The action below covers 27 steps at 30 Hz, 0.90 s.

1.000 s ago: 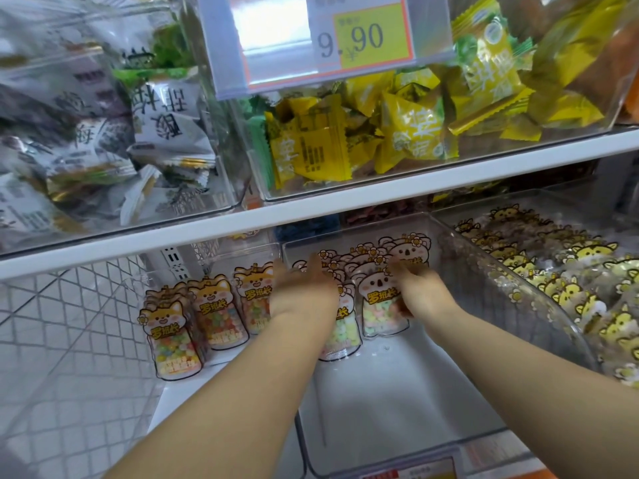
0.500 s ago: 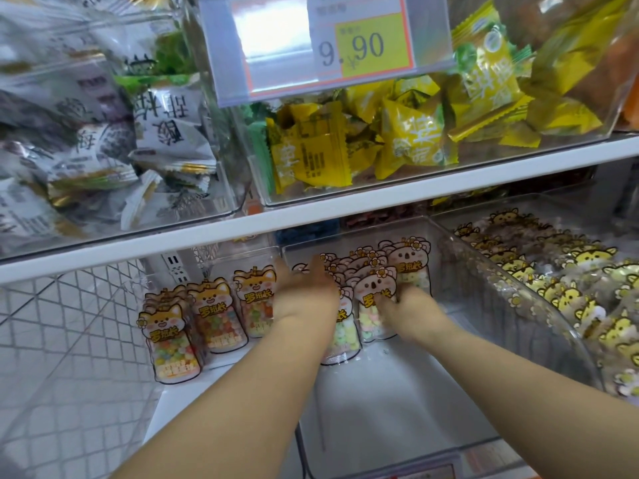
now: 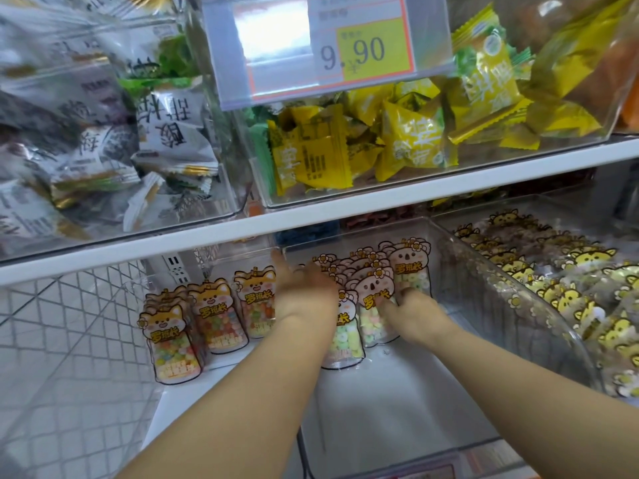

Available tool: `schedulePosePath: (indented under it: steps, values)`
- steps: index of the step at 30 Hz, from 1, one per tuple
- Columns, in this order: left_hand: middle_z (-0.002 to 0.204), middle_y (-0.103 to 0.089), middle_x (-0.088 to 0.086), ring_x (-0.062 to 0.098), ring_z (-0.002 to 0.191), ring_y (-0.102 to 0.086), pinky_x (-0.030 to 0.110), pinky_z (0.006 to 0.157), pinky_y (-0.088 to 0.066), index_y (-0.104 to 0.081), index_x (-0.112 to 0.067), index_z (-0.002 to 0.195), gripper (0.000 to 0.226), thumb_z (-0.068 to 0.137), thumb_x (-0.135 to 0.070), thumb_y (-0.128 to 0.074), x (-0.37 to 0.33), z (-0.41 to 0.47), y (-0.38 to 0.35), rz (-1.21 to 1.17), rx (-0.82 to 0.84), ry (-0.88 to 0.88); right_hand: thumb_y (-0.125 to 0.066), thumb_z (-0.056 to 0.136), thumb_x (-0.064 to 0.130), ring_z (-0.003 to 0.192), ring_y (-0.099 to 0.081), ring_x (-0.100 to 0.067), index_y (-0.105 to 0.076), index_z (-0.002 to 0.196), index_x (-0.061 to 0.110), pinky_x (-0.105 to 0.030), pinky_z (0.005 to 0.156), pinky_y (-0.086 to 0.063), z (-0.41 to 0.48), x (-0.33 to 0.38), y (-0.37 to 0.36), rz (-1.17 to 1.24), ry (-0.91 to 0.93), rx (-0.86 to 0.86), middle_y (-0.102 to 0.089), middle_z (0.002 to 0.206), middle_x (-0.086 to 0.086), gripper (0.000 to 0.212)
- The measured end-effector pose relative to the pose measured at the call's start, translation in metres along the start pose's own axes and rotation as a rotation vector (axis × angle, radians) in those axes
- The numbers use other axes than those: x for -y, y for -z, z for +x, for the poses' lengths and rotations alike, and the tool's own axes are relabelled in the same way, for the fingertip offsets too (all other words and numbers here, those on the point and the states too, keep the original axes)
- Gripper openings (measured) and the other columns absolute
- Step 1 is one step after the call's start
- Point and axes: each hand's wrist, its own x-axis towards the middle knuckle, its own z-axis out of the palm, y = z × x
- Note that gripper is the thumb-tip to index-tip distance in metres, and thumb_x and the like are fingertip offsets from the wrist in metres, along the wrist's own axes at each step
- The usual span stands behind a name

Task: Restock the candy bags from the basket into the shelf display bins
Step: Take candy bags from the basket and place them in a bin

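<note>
Koala-print candy bags [image 3: 375,288] stand in a row at the back of a clear middle bin [image 3: 397,409] on the lower shelf. My left hand [image 3: 304,292] lies over the top of the left bags in the row, holding a bag [image 3: 342,340] whose pastel candy shows below my palm. My right hand [image 3: 415,312] reaches in from the right, its fingertips gripping the lower part of the front koala bag. The front half of the bin floor is bare. No basket is in view.
Shiba-print candy bags [image 3: 176,340] stand in the bin to the left, yellow-print bags [image 3: 570,288] fill the bin to the right. The upper shelf edge [image 3: 345,209] overhangs close above my hands, carrying bins of yellow and white packets and a 9.90 price tag [image 3: 366,53]. White wire mesh [image 3: 69,340] at left.
My right hand dropped from the top of the koala bags to the front bag's lower part and shifted slightly left. My left hand stayed over the left bags.
</note>
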Motion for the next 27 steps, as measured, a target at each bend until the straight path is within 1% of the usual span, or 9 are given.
schedulePosePath:
  steps: [2, 5, 7, 11, 14, 17, 21, 24, 27]
  values:
    - [0.106, -0.058, 0.004, 0.029, 0.103, -0.056, 0.075, 0.112, 0.005, -0.066, -0.017, 0.109, 0.021, 0.097, -0.034, -0.060, 0.001, 0.000, 0.002, 0.027, -0.003, 0.012, -0.054, 0.095, 0.050, 0.092, -0.051, -0.026, -0.054, 0.123, 0.006, -0.029, 0.078, -0.040, -0.002, 0.001, 0.002, 0.004, 0.007, 0.001, -0.063, 0.118, -0.014, 0.052]
    - [0.108, -0.060, 0.003, 0.028, 0.109, -0.056, 0.077, 0.107, 0.011, -0.068, -0.021, 0.107, 0.021, 0.096, -0.037, -0.062, 0.003, 0.005, 0.001, -0.005, 0.020, 0.056, -0.064, 0.089, 0.049, 0.108, -0.057, -0.027, -0.053, 0.126, 0.009, -0.027, 0.079, -0.040, -0.004, 0.000, 0.003, 0.029, 0.025, 0.009, -0.063, 0.121, -0.008, 0.055]
    - [0.112, -0.062, 0.004, 0.029, 0.113, -0.056, 0.078, 0.105, 0.012, -0.069, -0.021, 0.108, 0.023, 0.095, -0.039, -0.062, 0.004, 0.007, 0.000, -0.009, 0.011, 0.057, -0.068, 0.085, 0.049, 0.112, -0.058, -0.026, -0.053, 0.127, 0.012, -0.027, 0.080, -0.041, -0.005, -0.002, 0.004, 0.038, 0.036, 0.010, -0.063, 0.122, -0.005, 0.058]
    - [0.120, -0.060, 0.004, 0.030, 0.122, -0.053, 0.078, 0.105, 0.013, -0.066, -0.022, 0.115, 0.027, 0.095, -0.038, -0.061, 0.005, 0.004, 0.001, -0.057, 0.002, 0.068, -0.069, 0.083, 0.052, 0.098, -0.055, -0.021, -0.054, 0.125, 0.016, -0.028, 0.079, -0.041, -0.003, -0.004, 0.003, 0.020, 0.030, 0.025, -0.063, 0.116, -0.003, 0.057]
    - [0.125, -0.058, 0.005, 0.030, 0.122, -0.053, 0.076, 0.110, 0.012, -0.059, -0.021, 0.126, 0.039, 0.094, -0.043, -0.060, 0.007, 0.000, 0.005, -0.103, 0.005, 0.072, -0.069, 0.081, 0.053, 0.093, -0.053, -0.019, -0.056, 0.117, 0.018, -0.030, 0.080, -0.045, -0.004, -0.003, 0.004, 0.018, 0.030, 0.022, -0.063, 0.108, 0.001, 0.051]
    - [0.130, -0.055, 0.007, 0.032, 0.122, -0.053, 0.074, 0.112, 0.010, -0.051, -0.020, 0.136, 0.050, 0.094, -0.045, -0.059, 0.007, -0.004, 0.010, -0.125, -0.002, 0.058, -0.069, 0.080, 0.056, 0.096, -0.055, -0.022, -0.051, 0.109, 0.020, -0.034, 0.085, -0.048, -0.006, 0.000, 0.008, -0.016, 0.019, 0.029, -0.058, 0.103, 0.002, 0.050]
    - [0.134, -0.053, 0.009, 0.033, 0.120, -0.055, 0.073, 0.113, 0.007, -0.048, -0.017, 0.139, 0.054, 0.095, -0.047, -0.057, 0.009, -0.011, 0.014, -0.136, -0.018, 0.049, -0.067, 0.078, 0.060, 0.109, -0.059, -0.027, -0.051, 0.119, 0.015, -0.039, 0.093, -0.051, -0.014, 0.006, 0.017, -0.088, 0.020, 0.047, -0.061, 0.111, -0.002, 0.063]
    - [0.130, -0.055, 0.008, 0.030, 0.115, -0.058, 0.072, 0.115, 0.001, -0.053, -0.017, 0.134, 0.047, 0.095, -0.043, -0.058, 0.013, -0.026, 0.024, -0.182, -0.057, 0.053, -0.068, 0.085, 0.050, 0.105, -0.060, -0.026, -0.055, 0.117, 0.012, -0.033, 0.089, -0.050, -0.029, 0.012, 0.030, -0.079, 0.036, 0.054, -0.063, 0.113, -0.006, 0.052]
    - [0.126, -0.058, 0.005, 0.028, 0.112, -0.061, 0.064, 0.117, -0.017, -0.057, -0.020, 0.126, 0.037, 0.096, -0.040, -0.056, 0.016, -0.053, 0.043, -0.307, -0.091, 0.054, -0.070, 0.087, 0.045, 0.108, -0.059, -0.028, -0.052, 0.127, 0.007, -0.030, 0.085, -0.047, -0.057, 0.018, 0.048, -0.051, 0.056, 0.033, -0.063, 0.123, -0.010, 0.058]
